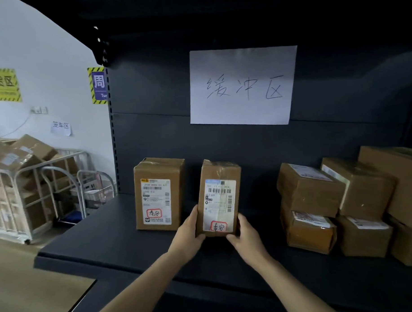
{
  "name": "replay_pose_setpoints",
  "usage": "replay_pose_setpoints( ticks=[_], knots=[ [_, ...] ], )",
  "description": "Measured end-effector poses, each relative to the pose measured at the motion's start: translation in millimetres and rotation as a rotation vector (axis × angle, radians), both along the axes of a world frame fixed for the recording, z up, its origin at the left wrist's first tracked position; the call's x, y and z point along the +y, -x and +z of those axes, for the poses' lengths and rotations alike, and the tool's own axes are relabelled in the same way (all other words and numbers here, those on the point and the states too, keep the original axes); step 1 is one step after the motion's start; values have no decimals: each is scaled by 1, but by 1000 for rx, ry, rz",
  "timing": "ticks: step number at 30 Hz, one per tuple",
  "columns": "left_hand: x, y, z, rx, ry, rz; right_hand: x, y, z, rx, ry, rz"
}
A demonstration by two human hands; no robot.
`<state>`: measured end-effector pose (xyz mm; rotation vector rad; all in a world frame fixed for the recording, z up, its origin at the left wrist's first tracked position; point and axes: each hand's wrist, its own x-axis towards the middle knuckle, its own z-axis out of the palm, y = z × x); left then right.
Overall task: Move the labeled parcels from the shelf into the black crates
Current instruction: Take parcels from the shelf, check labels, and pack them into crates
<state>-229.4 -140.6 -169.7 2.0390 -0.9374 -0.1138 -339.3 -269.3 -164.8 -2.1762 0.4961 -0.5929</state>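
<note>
Two upright brown cardboard parcels with white shipping labels stand on the dark shelf [105, 243]. The right parcel [219, 197] carries a red-circled handwritten mark low on its label, and both my hands grip its lower part: my left hand [188, 235] on its left side, my right hand [246, 236] on its right side. I cannot tell whether it rests on the shelf or is slightly lifted. The left parcel [158, 194] stands apart, untouched. No black crate is in view.
A stack of several more cardboard boxes [337, 205] fills the shelf's right side. A white paper sign [243, 86] hangs on the shelf's back panel. At the left, metal cage carts [35, 192] loaded with boxes stand against a white wall.
</note>
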Motion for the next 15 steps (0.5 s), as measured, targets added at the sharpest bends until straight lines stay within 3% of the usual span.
replay_pose_setpoints(
  ticks=[6, 15],
  knots=[
    [8, -7, -9, 7, -87, 13, -3, -2, -9, 30, 5, 20],
    [66, -35, -9, -61, 37, 248, -1, -19, -8, -4, -51, 5]
  ],
)
